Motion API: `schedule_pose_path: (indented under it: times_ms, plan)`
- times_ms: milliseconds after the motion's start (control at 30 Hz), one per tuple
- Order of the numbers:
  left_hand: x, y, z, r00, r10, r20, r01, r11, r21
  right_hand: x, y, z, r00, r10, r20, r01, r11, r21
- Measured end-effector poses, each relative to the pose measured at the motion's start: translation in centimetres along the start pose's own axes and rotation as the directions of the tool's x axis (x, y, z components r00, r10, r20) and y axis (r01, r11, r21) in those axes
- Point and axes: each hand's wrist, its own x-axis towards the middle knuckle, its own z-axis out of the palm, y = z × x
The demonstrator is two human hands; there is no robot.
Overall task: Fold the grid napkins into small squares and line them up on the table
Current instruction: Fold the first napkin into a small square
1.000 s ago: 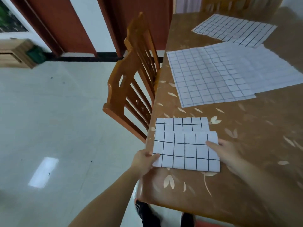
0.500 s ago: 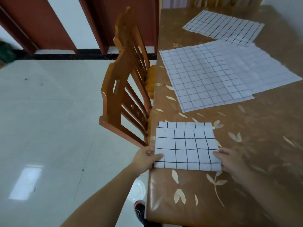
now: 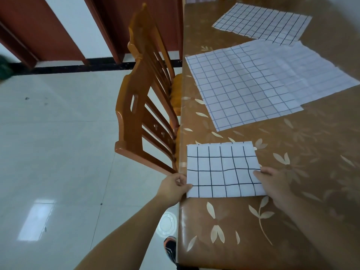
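I am looking down from my head camera at a brown counter [image 3: 292, 221] with a pale leaf pattern. A folded napkin [image 3: 222, 170], white with a dark grid, lies flat near the counter's near-left corner, directly ahead of me and between my two hands.

My left hand [image 3: 173, 187] pinches the napkin's near-left corner, thumb on top and fingers curled at the edge, right where the counter's side drops away. My right hand [image 3: 269, 182] rests on the near-right part of the napkin, fingers lying fairly straight and pressing it down; I see no curl around the cloth. Both hands are equally close to it, one at each end of its near edge.

The napkin is slightly wider than deep, its longer side running left to right across my view. A thin strip of a lower layer peeks out along its far edge, so the layers are not quite flush. I judge this fold nearly done; any further halving would bring one side across to the other.

Farther up the counter, well apart from my hands, lie open napkins [image 3: 253, 90] overlapping each other, and another napkin [image 3: 263, 22] beyond them. I judge these still to be folded. Wooden chairs [image 3: 144, 106] stand against the counter's left side.
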Motion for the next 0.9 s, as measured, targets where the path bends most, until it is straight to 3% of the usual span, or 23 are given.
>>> schedule_pose_path:
  times_ms: [133, 200, 233, 300, 367, 467, 567, 700, 767, 800, 833, 900]
  plan:
    - [-0.4, 0.5, 0.4, 0.998, -0.028, -0.065, 0.029, 1.0, 0.012, 0.2, -0.1, 0.2, 1.0, 0.014, -0.027, -0.015, 0.998, -0.054]
    - [-0.9, 1.0, 0.7, 0.992, -0.024, -0.125, 0.037, 0.994, 0.105, 0.2, -0.1, 0.3, 0.999, 0.013, -0.036, -0.015, 0.997, -0.077]
    - [-1.2, 1.3, 0.9, 0.986, 0.008, -0.165, 0.025, 0.981, 0.191, 0.3, -0.2, 0.3, 0.999, 0.012, -0.035, -0.015, 0.996, -0.091]
    - [-1.4, 1.4, 1.7, 0.957, 0.199, -0.212, -0.095, 0.903, 0.418, 0.3, -0.2, 0.3, 0.999, 0.014, -0.034, -0.018, 0.992, -0.123]
    - [-1.4, 1.6, 2.9, 0.9, 0.417, -0.128, -0.267, 0.758, 0.595, 0.4, -0.2, 0.3, 0.999, -0.002, -0.035, -0.004, 0.986, -0.164]
    - [-0.9, 2.4, 4.8, 0.831, 0.552, 0.066, -0.419, 0.543, 0.728, 0.5, -0.3, 0.2, 0.999, -0.026, -0.027, 0.02, 0.976, -0.218]
    - [0.1, 2.8, 6.2, 0.857, 0.479, 0.188, -0.419, 0.438, 0.795, 0.7, -0.1, 0.2, 0.998, -0.049, -0.027, 0.04, 0.963, -0.265]
    - [0.9, 1.7, 7.0, 0.889, 0.422, 0.18, -0.361, 0.402, 0.841, 1.0, 0.1, 0.4, 0.998, -0.054, -0.041, 0.04, 0.959, -0.28]
    - [1.1, 1.3, 7.2, 0.891, 0.422, 0.166, -0.346, 0.397, 0.85, 0.5, -0.1, 0.1, 0.987, -0.147, -0.072, 0.118, 0.944, -0.308]
    - [1.2, 1.3, 7.3, 0.892, 0.423, 0.161, -0.34, 0.392, 0.855, 0.1, 0.1, 0.0, 0.957, -0.27, -0.106, 0.214, 0.904, -0.369]
    - [1.3, 1.2, 7.4, 0.891, 0.426, 0.157, -0.336, 0.386, 0.859, -0.5, 0.3, 0.0, 0.894, -0.433, -0.112, 0.343, 0.825, -0.449]
    - [1.2, 1.4, 7.4, 0.887, 0.436, 0.148, -0.334, 0.388, 0.859, -2.9, 0.4, 1.5, 0.718, -0.696, 0.021, 0.61, 0.615, -0.499]
